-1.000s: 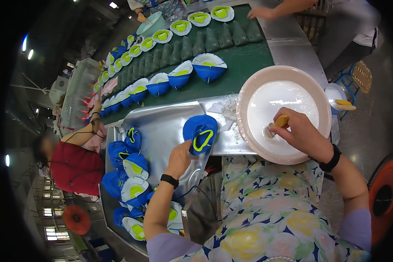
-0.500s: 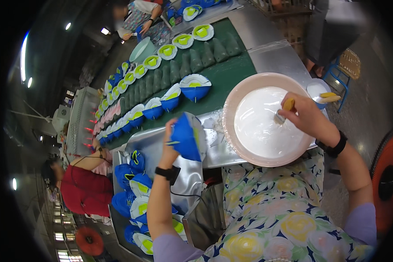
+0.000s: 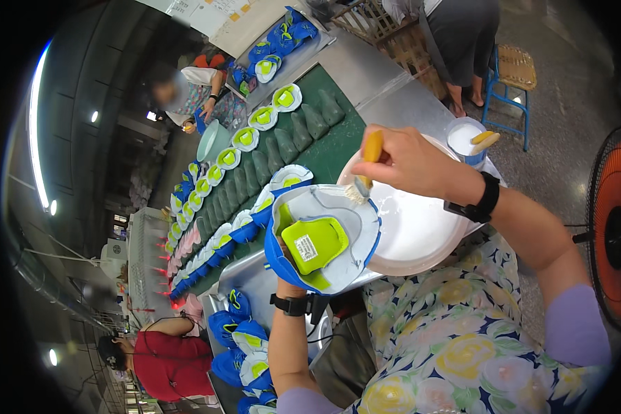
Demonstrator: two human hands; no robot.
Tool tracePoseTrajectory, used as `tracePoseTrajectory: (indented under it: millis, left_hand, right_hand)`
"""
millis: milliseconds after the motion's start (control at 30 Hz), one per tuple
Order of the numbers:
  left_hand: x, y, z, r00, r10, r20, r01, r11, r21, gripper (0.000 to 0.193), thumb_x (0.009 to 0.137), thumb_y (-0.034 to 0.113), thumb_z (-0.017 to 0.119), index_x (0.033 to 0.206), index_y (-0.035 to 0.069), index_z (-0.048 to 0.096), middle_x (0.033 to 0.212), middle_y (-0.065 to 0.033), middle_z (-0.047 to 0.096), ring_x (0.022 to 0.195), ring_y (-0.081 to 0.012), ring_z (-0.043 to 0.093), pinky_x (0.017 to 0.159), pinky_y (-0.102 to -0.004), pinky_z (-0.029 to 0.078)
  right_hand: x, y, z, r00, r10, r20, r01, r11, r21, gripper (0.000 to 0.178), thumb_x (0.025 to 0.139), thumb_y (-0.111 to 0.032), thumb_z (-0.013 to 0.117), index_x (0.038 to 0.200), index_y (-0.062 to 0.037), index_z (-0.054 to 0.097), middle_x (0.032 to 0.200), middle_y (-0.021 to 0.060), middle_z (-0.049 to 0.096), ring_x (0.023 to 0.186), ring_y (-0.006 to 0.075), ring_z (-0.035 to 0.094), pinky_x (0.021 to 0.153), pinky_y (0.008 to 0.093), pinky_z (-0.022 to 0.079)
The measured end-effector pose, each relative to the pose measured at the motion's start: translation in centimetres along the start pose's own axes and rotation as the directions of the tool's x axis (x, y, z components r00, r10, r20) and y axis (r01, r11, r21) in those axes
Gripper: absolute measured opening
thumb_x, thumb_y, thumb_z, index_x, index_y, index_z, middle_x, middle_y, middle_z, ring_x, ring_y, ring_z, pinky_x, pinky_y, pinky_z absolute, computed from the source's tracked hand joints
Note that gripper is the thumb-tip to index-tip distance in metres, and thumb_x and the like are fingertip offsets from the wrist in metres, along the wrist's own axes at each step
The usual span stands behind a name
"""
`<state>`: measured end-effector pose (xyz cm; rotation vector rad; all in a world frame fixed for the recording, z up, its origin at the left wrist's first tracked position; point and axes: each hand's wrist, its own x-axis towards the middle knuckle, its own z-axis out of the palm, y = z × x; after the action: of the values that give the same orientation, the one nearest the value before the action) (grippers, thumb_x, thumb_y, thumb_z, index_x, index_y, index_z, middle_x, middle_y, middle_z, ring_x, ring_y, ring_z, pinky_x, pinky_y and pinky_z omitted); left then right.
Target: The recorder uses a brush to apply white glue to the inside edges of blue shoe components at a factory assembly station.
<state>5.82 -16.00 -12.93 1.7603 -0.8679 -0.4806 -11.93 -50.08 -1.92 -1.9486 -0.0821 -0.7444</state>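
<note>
My left hand [image 3: 291,286], mostly hidden behind it, holds up a blue shoe upper [image 3: 357,224]. Its white inner side and bright yellow-green tongue, bearing a white label, face me. In my right hand [image 3: 415,162] is a brush [image 3: 373,146] with a yellow handle, gripped with the bristles pointing down. The white bristles are at the upper's far edge; they appear to touch its white lining. Below my right hand stands a wide pale pink basin [image 3: 440,257] of white liquid, partly covered by that hand and the upper.
Rows of shoe uppers [image 3: 245,138] and dark shoe lasts [image 3: 261,168] line the green conveyor belt [image 3: 341,141]. More blue uppers [image 3: 226,330] lie piled at lower left. Beyond the basin is a small bucket [image 3: 464,141] with brushes. An orange fan [image 3: 617,228] stands right; co-workers are nearby.
The brush has come up out of the basin's liquid and moved left to the upper. My left hand has turned the upper so its inner side faces me. The view has shifted.
</note>
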Motion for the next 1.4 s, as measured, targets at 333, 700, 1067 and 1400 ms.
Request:
tracePoseTrajectory:
  millis: [333, 700, 1067, 1400]
  left_hand:
    - [0.5, -0.6, 3.6, 0.986, -0.061, -0.157, 0.01, 0.952, -0.307, 0.044, 0.093, 0.031, 0.061, 0.13, 0.009, 0.053, 0.122, -0.0088, 0.062, 0.111, -0.0268, 0.061, 0.096, -0.0423, 0.05]
    - [0.2, 0.6, 1.3, 0.935, -0.141, -0.326, -0.093, 0.789, -0.607, 0.044, 0.094, 0.034, 0.06, 0.13, 0.009, 0.053, 0.123, -0.0092, 0.062, 0.112, -0.0272, 0.06, 0.097, -0.0435, 0.049]
    - [-1.3, 3.8, 9.3, 0.887, -0.411, 0.21, 0.408, 0.484, -0.774, 0.053, 0.099, 0.047, 0.044, 0.136, 0.009, 0.048, 0.132, -0.0116, 0.057, 0.117, -0.0273, 0.059, 0.102, -0.0445, 0.048]
    - [-2.0, 7.6, 11.8, 0.926, -0.295, 0.237, 0.319, 0.271, -0.908, 0.059, 0.096, 0.048, 0.051, 0.14, 0.009, 0.044, 0.137, -0.0128, 0.053, 0.12, -0.0285, 0.057, 0.101, -0.0434, 0.049]
  right_hand:
    - [-3.7, 0.7, 3.4, 0.891, 0.45, -0.064, -0.42, 0.869, 0.26, 0.036, 0.085, -0.029, 0.07, 0.087, 0.0061, 0.062, 0.069, 0.0114, 0.065, 0.058, 0.016, 0.063, 0.052, 0.0275, 0.048]
    - [-5.1, 0.1, 3.5, 0.918, 0.395, -0.041, -0.351, 0.855, 0.382, 0.035, 0.084, -0.028, 0.074, 0.089, 0.0044, 0.061, 0.07, 0.0108, 0.065, 0.059, 0.0147, 0.063, 0.055, 0.0273, 0.048]
    - [-3.3, -0.9, 4.6, 0.86, -0.51, -0.019, 0.488, 0.81, 0.327, 0.026, 0.083, -0.016, 0.076, 0.097, -0.0064, 0.057, 0.094, 0.0099, 0.065, 0.085, 0.0258, 0.066, 0.073, 0.034, 0.054]
    - [-0.5, 3.2, 1.1, 0.933, -0.029, 0.36, -0.008, 0.995, 0.1, 0.027, 0.087, -0.026, 0.068, 0.093, -0.0031, 0.055, 0.079, 0.0178, 0.064, 0.074, 0.0373, 0.065, 0.065, 0.0405, 0.05]
